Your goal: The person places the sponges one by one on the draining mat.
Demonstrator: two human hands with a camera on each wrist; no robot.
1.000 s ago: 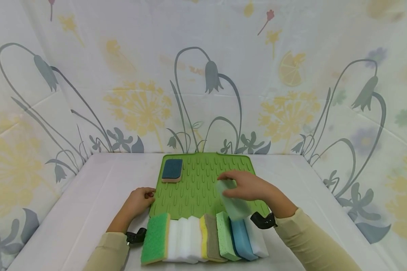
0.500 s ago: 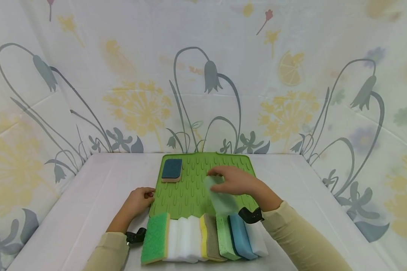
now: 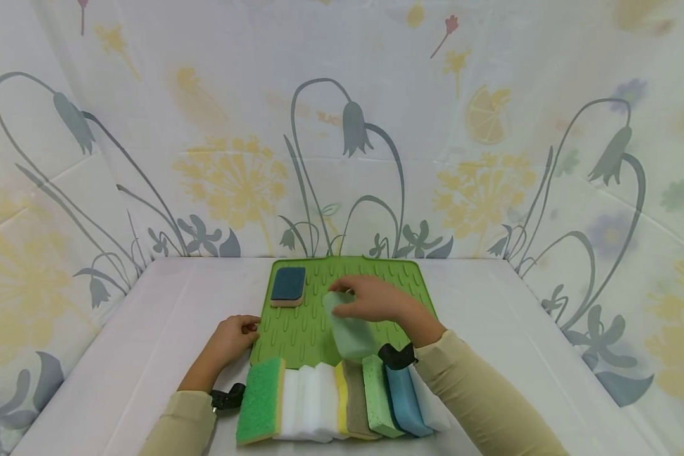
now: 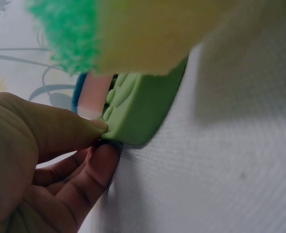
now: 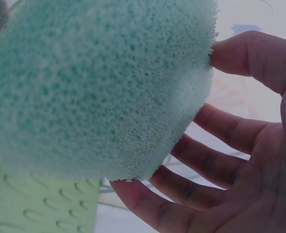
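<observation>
My right hand (image 3: 370,297) holds a pale green, porous sponge (image 5: 99,92) by its edge, thumb on one side and fingers on the other. The sponge hangs over the middle of the green ridged drying mat (image 3: 296,342). At the mat's left edge, my left hand (image 3: 230,339) pinches the rim between thumb (image 4: 75,128) and a finger below it. A dark blue and pinkish sponge (image 3: 289,284) lies flat on the mat's far left corner.
Along the mat's near edge stand several sponges in a row: a green-and-yellow one (image 3: 260,402), white ones (image 3: 310,405), a yellow-and-brown one (image 3: 360,402), a speckled light green one (image 3: 380,399) and a blue one (image 3: 407,402). A flower-patterned curtain (image 3: 342,126) hangs behind the white table.
My right hand has moved left over the mat, carrying the pale green sponge from the right side toward the middle. The left hand has stayed at the mat's edge.
</observation>
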